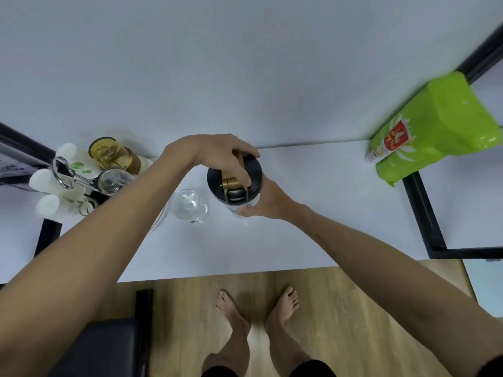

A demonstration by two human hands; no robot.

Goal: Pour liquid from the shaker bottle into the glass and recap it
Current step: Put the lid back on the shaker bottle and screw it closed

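The shaker bottle [246, 202] stands upright on the white table [313, 213], with a black lid [253, 170] and a gold flip cap [230, 182]. My right hand [268, 204] grips its pale body from the right side. Over the lid reaches my left hand [217, 153], its fingers pressed on the gold cap and the lid's rim. A clear, empty-looking glass [189, 205] sits just left of the bottle, apart from it.
At the far left stands a rack of white cups [47, 180] with a metal tool [70, 172], an amber jar [111, 153] and another clear glass [111, 180]. A green bag [435, 126] leans at the back right. A dark stool [103, 346] stands on the floor below the table's near edge.
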